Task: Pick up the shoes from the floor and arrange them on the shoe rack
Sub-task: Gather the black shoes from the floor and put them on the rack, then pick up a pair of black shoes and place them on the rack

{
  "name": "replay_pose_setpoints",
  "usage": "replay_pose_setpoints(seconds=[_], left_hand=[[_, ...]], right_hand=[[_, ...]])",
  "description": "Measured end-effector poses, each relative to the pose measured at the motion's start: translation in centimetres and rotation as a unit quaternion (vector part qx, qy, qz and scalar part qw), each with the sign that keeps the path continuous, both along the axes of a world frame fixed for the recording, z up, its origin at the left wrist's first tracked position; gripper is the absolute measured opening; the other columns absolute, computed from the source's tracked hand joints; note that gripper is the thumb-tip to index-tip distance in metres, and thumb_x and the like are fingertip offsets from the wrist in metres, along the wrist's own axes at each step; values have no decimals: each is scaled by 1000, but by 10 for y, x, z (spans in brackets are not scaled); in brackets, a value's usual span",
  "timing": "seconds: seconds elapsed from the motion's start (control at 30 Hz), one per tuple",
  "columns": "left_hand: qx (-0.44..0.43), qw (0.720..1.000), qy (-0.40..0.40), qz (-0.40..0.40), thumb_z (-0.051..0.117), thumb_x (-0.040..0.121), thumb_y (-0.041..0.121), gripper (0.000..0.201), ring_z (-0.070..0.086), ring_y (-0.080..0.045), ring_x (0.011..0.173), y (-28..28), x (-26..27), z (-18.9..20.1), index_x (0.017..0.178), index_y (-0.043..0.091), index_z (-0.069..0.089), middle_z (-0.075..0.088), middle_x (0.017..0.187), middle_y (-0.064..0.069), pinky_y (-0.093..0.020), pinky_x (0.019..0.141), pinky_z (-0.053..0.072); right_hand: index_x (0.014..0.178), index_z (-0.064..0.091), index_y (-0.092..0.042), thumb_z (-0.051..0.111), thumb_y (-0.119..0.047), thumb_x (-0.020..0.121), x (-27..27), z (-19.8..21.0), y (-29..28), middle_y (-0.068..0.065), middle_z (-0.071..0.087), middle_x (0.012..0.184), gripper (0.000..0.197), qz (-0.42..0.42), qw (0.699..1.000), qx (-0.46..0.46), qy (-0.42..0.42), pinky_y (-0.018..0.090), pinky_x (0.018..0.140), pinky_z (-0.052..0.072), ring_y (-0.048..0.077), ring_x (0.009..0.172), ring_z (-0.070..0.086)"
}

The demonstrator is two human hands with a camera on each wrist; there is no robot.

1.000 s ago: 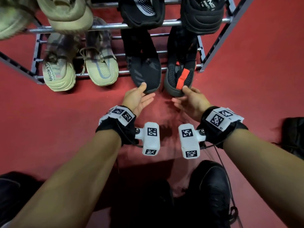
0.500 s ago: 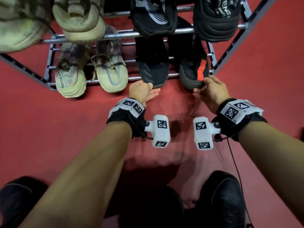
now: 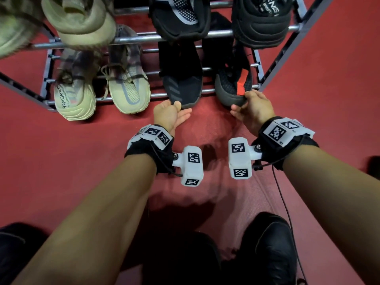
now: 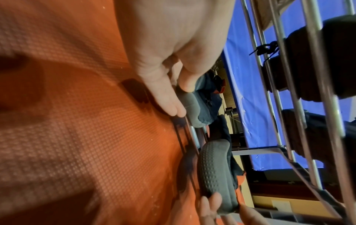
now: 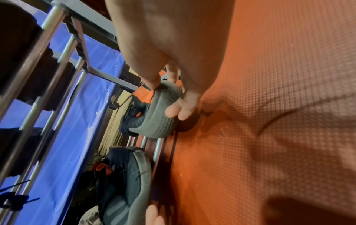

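Nearest to the camera, on the red floor (image 3: 61, 161), both forearms reach forward to the bottom tier of the shoe rack (image 3: 131, 39). The left hand (image 3: 168, 116) lies palm up with relaxed, straight fingers; its thumb touches the heel of the left black shoe (image 3: 182, 87) and nothing is gripped. The right hand (image 3: 254, 109) curls its fingers (image 5: 174, 111) around the heel of the right black shoe (image 3: 233, 87), the one with an orange tab; the thumb is on top and the fingers are under the sole. Both black shoes already rest on the lowest bars, with the heels over the near edge. I judge the step is the final seating of this pair. The next move probably calls for a short push toward the far side, then letting go. Further left, two beige sneakers (image 3: 100, 89) sit on the same tier, and more shoes stand on the tier above.
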State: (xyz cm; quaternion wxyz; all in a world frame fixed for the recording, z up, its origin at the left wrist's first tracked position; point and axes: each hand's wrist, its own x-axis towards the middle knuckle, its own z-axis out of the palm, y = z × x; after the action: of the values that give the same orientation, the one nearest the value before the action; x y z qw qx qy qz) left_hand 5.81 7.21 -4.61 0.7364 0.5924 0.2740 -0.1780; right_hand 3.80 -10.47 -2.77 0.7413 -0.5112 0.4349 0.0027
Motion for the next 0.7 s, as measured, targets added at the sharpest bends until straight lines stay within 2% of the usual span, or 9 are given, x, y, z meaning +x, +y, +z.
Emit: replay_pose_setpoints(seconds=[0.13,0.2,0.27,0.33,0.43,0.5,0.57,0.7], left_hand=[[9,1000,-19,-12,39,100,9,38,67,-13,81,3,-1,-4,137,0,42,59,128,-13,-19,70,58],[23,999,-28,-31,39,100,12,39,67,-12,81,5,-2,-5,138,1,42,58,128,-12,-19,69,58],[37,997,-27,-61,39,101,17,39,67,-12,80,7,-3,-3,137,3,42,59,127,-9,-20,66,57],[57,993,-13,-101,37,102,24,38,65,-11,76,9,-5,0,134,4,42,61,121,-8,-22,64,57],[91,979,5,-183,37,101,25,28,62,-11,70,14,-13,7,125,12,45,64,103,-2,-25,66,53],[127,956,7,-266,40,100,22,18,61,-10,68,13,-21,14,113,17,51,65,94,3,-23,65,51],[163,918,-4,-362,41,98,18,13,58,-8,67,8,-33,21,105,19,52,63,87,6,-21,63,47],[185,805,-30,-564,46,95,10,13,48,-9,62,-2,-73,23,100,20,53,58,83,3,-20,54,34]], right_hand=[[109,39,-19,40,-12,98,0,-1,-3,1,47,60,14,22,1000,-18,3,29,57,51,12,40,52],[109,40,-19,39,-15,98,-1,0,-5,-1,51,49,12,43,999,-27,7,29,59,50,15,47,51],[106,44,-18,39,-19,98,-3,2,-6,-3,51,41,9,69,997,-34,14,28,58,49,14,46,53],[101,48,-15,40,-21,98,-9,6,-8,3,51,53,11,90,994,-51,21,24,50,46,11,36,53],[105,41,-12,40,-16,98,-25,11,-15,6,45,63,8,84,994,-68,21,15,38,39,11,29,48],[97,43,-13,40,-16,98,-39,14,-23,4,48,64,5,106,988,-104,42,18,44,40,12,38,50],[83,43,-18,40,-18,98,-55,13,-32,1,51,67,15,143,976,-148,73,22,50,42,13,51,51],[86,43,-20,41,-17,97,-86,10,-53,-1,51,71,11,157,960,-206,106,23,52,43,13,57,50]])
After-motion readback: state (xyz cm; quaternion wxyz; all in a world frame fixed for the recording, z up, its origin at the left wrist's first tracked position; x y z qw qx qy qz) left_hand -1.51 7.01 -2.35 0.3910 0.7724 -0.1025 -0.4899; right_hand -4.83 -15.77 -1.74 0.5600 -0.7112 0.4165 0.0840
